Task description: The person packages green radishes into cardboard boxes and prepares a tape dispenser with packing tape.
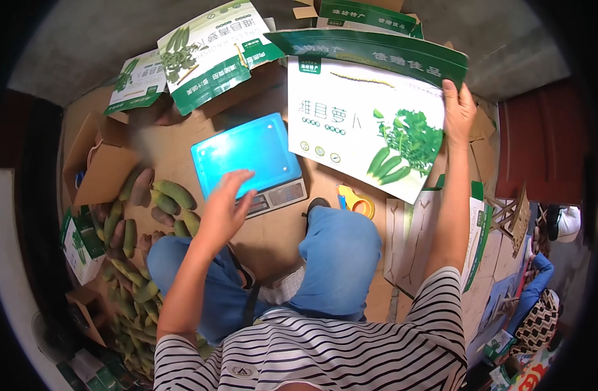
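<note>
Wore a black-and-white striped shirt nearest the lens, with blue trousers bent at the knees just beyond. Gripped, with the right hand, the far right corner of a flat white-and-green printed cardboard carton, fingers closed over its dark green top flap. Held that carton raised and tilted above the brown cardboard floor covering, out beyond the right knee, its low corner near a yellow tape dispenser. Spread the left hand empty, fingers splayed, over the near edge of a blue-topped weighing scale; could not tell whether touching or just above. Had a heap of long green radishes lying left of the left knee, an open brown cardboard box past them, and more printed green-and-white cartons beyond the scale. Judged the single corner grip the weak point: might let the broad sheet sag, twist or slip, creasing the flap at the pinch or dropping the low edge onto the scale or dispenser. Read the carton's long axis as running left to right, dipping a little toward the right, printed face turned up to the camera, green flap pointing away from the body.
</note>
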Tool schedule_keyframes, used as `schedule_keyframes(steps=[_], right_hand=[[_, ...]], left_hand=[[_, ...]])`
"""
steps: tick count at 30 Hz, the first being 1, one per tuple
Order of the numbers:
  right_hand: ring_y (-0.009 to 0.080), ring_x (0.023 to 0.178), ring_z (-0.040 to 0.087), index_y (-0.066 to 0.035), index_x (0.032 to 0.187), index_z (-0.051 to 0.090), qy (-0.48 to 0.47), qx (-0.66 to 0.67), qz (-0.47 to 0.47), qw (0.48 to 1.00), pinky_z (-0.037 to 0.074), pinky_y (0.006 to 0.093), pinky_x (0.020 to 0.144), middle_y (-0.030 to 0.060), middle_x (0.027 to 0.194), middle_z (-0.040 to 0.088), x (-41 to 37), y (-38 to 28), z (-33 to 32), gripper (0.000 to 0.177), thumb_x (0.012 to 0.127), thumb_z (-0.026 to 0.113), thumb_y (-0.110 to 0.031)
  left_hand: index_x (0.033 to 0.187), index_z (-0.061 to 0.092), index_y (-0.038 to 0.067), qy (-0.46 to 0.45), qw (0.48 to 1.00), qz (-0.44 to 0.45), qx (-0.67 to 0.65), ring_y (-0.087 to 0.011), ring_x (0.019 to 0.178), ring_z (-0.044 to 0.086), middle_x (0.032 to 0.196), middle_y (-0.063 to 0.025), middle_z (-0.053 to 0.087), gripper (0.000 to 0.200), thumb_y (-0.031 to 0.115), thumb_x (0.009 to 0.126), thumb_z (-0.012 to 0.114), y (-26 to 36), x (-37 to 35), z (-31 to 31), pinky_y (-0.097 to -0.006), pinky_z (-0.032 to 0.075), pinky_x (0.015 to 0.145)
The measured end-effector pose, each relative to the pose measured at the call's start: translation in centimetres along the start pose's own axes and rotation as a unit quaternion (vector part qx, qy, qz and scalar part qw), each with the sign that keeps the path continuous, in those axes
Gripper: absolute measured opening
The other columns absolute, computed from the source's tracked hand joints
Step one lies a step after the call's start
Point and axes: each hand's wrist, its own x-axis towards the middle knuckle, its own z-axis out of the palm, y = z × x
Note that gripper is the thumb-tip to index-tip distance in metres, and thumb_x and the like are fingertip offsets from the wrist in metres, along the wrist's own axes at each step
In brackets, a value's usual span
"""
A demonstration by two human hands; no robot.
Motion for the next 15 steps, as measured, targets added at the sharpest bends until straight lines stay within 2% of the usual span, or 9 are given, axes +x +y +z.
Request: schedule_keyframes(steps=[1, 3, 5, 7, 9, 10, 11, 13, 15], right_hand=[[0.0025, 0.079, 0.051, 0.000, 0.103, 0.066, 0.002, 0.036, 0.007, 0.999, 0.042, 0.0181, 0.070, -0.0042, 0.091, 0.063, 0.0, -0.7, -0.4, 0.025, 0.094, 0.063, -0.024], [0.0047, 0.083, 0.055, -0.001, 0.108, 0.065, -0.013, 0.119, 0.016, 0.993, 0.045, 0.0202, 0.074, -0.0002, 0.097, 0.065, 0.1, -1.6, -0.2, 0.026, 0.094, 0.062, -0.022], [0.0060, 0.085, 0.057, -0.002, 0.111, 0.064, -0.018, 0.244, 0.047, 0.968, 0.047, 0.0216, 0.077, 0.0016, 0.100, 0.066, 0.5, -3.8, 0.7, 0.025, 0.095, 0.061, -0.021], [0.0079, 0.092, 0.059, -0.003, 0.112, 0.063, -0.041, 0.305, 0.040, 0.951, 0.047, 0.0234, 0.084, 0.0032, 0.106, 0.066, 0.7, -3.6, 1.9, 0.023, 0.096, 0.059, -0.018], [0.0081, 0.094, 0.058, -0.003, 0.112, 0.063, -0.035, 0.350, 0.052, 0.935, 0.046, 0.0235, 0.085, 0.0030, 0.106, 0.066, 0.0, -4.3, 5.8, 0.021, 0.096, 0.058, -0.016], [0.0084, 0.096, 0.058, -0.002, 0.111, 0.063, -0.067, 0.382, 0.057, 0.920, 0.046, 0.0234, 0.086, 0.0024, 0.107, 0.066, -0.4, -4.1, 7.6, 0.023, 0.096, 0.058, -0.019], [0.0085, 0.094, 0.058, -0.002, 0.111, 0.062, -0.076, 0.388, 0.075, 0.916, 0.046, 0.0235, 0.085, 0.0026, 0.106, 0.066, -0.9, -4.0, 9.4, 0.024, 0.096, 0.058, -0.020], [0.0086, 0.091, 0.060, -0.002, 0.110, 0.062, -0.094, 0.392, 0.114, 0.908, 0.047, 0.0236, 0.083, 0.0029, 0.104, 0.066, -2.1, -4.1, 13.1, 0.026, 0.096, 0.058, -0.023], [0.0088, 0.086, 0.061, -0.002, 0.106, 0.062, -0.137, 0.398, 0.160, 0.893, 0.049, 0.0228, 0.078, 0.0037, 0.099, 0.067, -3.3, -2.9, 15.4, 0.026, 0.096, 0.058, -0.026]], left_hand=[[0.121, 0.056, 0.004, 0.022, 0.999, -0.019, -0.037, -0.0283, 0.109, 0.058, 0.119, -0.0138, 0.060, 0.037, 0.009, 0.086, 0.066, -0.3, 0.6, -0.5, -0.0370, 0.046, 0.091], [0.128, 0.051, 0.002, 0.131, 0.975, -0.058, -0.169, -0.0294, 0.116, 0.055, 0.125, -0.0166, 0.057, 0.051, 0.018, 0.084, 0.071, -1.6, 2.8, -2.0, -0.0413, 0.044, 0.095], [0.136, 0.042, 0.001, 0.234, 0.965, 0.009, -0.121, -0.0271, 0.125, 0.049, 0.134, -0.0157, 0.052, 0.070, 0.027, 0.081, 0.076, -1.0, 6.1, -5.8, -0.0438, 0.039, 0.102], [0.140, 0.038, 0.001, 0.273, 0.954, 0.041, -0.119, -0.0274, 0.129, 0.045, 0.136, -0.0160, 0.049, 0.080, 0.034, 0.078, 0.077, -1.6, 8.7, -9.1, -0.0445, 0.032, 0.107], [0.138, 0.042, 0.002, 0.245, 0.958, 0.071, -0.131, -0.0257, 0.130, 0.043, 0.135, -0.0141, 0.051, 0.075, 0.034, 0.080, 0.076, -3.5, 9.4, -12.5, -0.0447, 0.028, 0.109], [0.131, 0.051, 0.002, 0.170, 0.965, 0.073, -0.184, -0.0199, 0.120, 0.050, 0.127, -0.0084, 0.057, 0.057, 0.030, 0.085, 0.072, -4.0, 9.2, -14.1, -0.0377, 0.036, 0.102], [0.121, 0.059, 0.003, 0.135, 0.957, 0.047, -0.252, -0.0111, 0.106, 0.055, 0.114, -0.0019, 0.063, 0.037, 0.023, 0.091, 0.066, -4.3, 8.1, -14.6, -0.0278, 0.041, 0.091], [0.114, 0.063, 0.002, 0.167, 0.933, -0.005, -0.319, -0.0056, 0.093, 0.056, 0.104, 0.0008, 0.065, 0.027, 0.020, 0.094, 0.062, -5.4, 6.4, -14.8, -0.0216, 0.043, 0.081], [0.111, 0.063, 0.001, 0.180, 0.909, -0.032, -0.375, -0.0060, 0.091, 0.057, 0.102, -0.0002, 0.066, 0.026, 0.020, 0.094, 0.062, -6.7, 4.6, -13.7, -0.0218, 0.044, 0.080]])
